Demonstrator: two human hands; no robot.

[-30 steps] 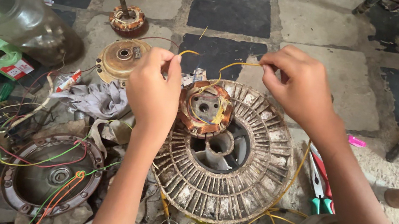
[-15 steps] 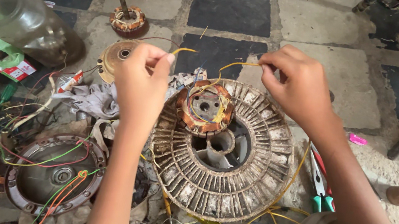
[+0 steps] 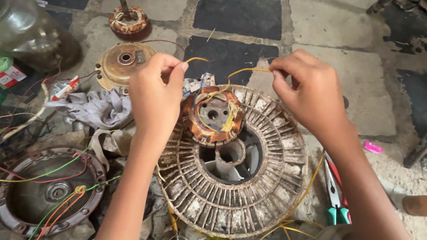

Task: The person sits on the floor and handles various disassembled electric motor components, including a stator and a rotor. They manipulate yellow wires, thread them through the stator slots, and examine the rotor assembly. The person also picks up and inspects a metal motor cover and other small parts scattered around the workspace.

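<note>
Yellow wire, thin, curved ends

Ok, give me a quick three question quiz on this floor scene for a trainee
1. True or false: both hands pinch a yellow wire.
2. What does the copper-wound stator rest on? A) round finned metal disc B) glass jar C) white bucket
3. Which tool lies on the floor beside the right forearm?

Key
1. True: the left hand and right hand each pinch an end of yellow wire above the stator.
2. A: the stator sits on the finned disc.
3. Pliers with red and green handles.
</note>
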